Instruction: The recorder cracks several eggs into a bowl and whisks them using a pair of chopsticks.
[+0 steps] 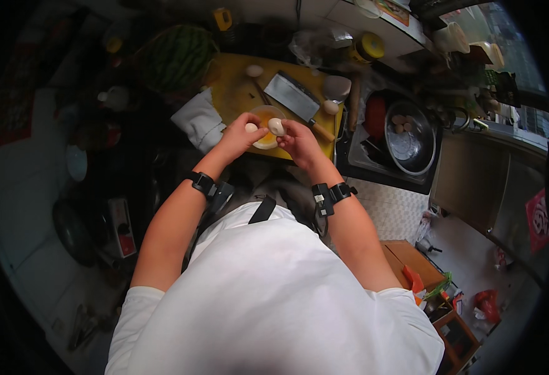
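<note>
Both hands are over a small bowl (pixel 264 146) holding yellow-orange egg liquid. My left hand (pixel 239 136) pinches a pale eggshell piece (pixel 251 127) at the bowl's left side. In my right hand (pixel 298 140) is another eggshell piece (pixel 275 126), held by the fingertips, with what looks like its broken side partly showing. The bowl rests near the front edge of a yellow cutting board (pixel 230 93). Behind it lies a cleaver (pixel 293 95) with a wooden handle, and chopsticks (pixel 261 92) are beside the blade. One egg (pixel 254 71) sits at the back, another egg (pixel 330 107) right of the cleaver.
A white cloth (pixel 200 121) overlaps the board's left edge. Behind it stands a watermelon (pixel 178 56). To the right, a steel basin (pixel 410 147) with several brown eggs or shells (pixel 401 124) sits in the sink (pixel 359 152). A yellow-lidded jar (pixel 372 45) is at the back.
</note>
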### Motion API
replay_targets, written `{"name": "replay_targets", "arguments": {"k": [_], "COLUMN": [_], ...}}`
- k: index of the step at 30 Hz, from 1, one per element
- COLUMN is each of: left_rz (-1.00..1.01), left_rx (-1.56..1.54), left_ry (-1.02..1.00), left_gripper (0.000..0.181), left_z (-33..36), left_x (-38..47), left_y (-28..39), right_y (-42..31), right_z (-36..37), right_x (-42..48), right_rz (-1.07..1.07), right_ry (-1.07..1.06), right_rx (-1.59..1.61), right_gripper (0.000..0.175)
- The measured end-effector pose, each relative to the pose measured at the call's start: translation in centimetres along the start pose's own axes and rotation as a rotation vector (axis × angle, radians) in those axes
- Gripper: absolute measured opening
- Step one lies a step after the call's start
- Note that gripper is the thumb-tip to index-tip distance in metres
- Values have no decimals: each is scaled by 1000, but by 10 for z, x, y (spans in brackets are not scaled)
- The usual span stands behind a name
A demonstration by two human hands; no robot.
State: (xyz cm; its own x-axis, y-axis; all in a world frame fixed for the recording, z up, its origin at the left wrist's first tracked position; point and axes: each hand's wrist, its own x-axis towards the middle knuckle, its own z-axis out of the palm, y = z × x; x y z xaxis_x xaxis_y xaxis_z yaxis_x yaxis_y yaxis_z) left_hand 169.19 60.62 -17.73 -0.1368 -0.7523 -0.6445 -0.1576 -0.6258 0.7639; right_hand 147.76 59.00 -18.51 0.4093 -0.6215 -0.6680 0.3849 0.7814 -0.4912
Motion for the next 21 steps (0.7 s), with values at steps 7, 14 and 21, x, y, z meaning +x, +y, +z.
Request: {"name": "replay_targets", "arguments": {"k": [7,14,21], "left_rz": [389,422,458], "left_rx": [276,406,404], "left_ry": [29,205,263], "left_gripper": [42,41,38], "left_z": [5,17,18], "left_x": [-3,-9,-3], "left_y": [8,11,3], "right_y": [1,18,28], "right_z": [6,8,7], "right_x": [2,5,19], "right_rz": [-55,-413,-468], "right_ry": [47,54,111], "right_rx": [-214,-771,-815], "right_gripper": [31,47,44]}}
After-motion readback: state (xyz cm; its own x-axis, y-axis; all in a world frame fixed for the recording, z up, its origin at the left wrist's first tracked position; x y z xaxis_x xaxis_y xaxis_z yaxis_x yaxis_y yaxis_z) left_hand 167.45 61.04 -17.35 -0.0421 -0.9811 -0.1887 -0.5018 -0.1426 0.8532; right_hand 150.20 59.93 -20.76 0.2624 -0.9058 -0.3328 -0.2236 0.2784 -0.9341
